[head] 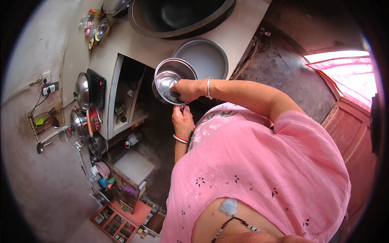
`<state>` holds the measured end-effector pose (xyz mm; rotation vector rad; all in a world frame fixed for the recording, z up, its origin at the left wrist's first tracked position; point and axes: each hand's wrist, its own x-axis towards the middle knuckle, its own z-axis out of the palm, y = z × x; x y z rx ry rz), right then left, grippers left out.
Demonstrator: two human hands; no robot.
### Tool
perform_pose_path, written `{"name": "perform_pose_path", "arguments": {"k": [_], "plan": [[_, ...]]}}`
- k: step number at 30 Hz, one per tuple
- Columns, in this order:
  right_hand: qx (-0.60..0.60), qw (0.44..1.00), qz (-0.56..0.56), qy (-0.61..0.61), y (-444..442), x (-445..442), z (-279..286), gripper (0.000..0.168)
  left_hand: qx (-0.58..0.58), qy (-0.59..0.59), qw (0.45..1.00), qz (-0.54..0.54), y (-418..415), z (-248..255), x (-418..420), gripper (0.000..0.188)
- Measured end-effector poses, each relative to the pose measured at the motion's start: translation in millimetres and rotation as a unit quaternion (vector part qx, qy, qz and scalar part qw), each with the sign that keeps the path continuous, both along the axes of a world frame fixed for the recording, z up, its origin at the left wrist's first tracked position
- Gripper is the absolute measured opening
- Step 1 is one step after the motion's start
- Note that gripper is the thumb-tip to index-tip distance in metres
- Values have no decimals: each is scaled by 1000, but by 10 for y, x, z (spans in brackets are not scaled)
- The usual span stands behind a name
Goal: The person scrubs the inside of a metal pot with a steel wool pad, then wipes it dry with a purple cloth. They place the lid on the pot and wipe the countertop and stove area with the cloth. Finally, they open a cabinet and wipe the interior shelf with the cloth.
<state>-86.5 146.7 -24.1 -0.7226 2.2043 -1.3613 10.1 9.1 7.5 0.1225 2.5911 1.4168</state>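
Observation:
My left hand grips the short handle of a stainless steel saucepan, which is tilted so that its open mouth faces me. Inside the pan, my right hand presses against the lower wall with bent fingers. A dark grey wiry scouring pad shows under those fingers, partly hidden by them. Just behind the saucepan a wide metal basin holds cloudy greyish liquid, and the pan's rim overlaps the basin's edge in the picture.
A large black wok is set in the tiled counter. Left of me stand an induction cooker, a domed lid and several pots. Utensils hang on a wall rack. A plastic bottle is low down near a cabinet.

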Motion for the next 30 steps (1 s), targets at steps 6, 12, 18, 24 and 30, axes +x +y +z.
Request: {"name": "perform_pose_path", "arguments": {"k": [6, 12, 18, 24, 30], "plan": [[-151, 977, -127, 77, -148, -154, 11, 30, -53, -7, 999, 0, 87, 56, -32, 11], [-10, 970, -227, 89, -24, -333, -132, 28, -98, 160, 980, -71, -107, -227, -19, 16], [99, 984, -147, 9, -32, -210, -194, 26, -156, 185, 965, -101, -115, -251, -90, 15], [70, 994, -80, 8, 68, -233, -110, 30, -209, 96, 972, -57, 125, 69, -90, 16], [90, 992, -75, 47, 323, -312, -158, 29, -393, 99, 913, -43, 112, 228, -132, 16]]}}
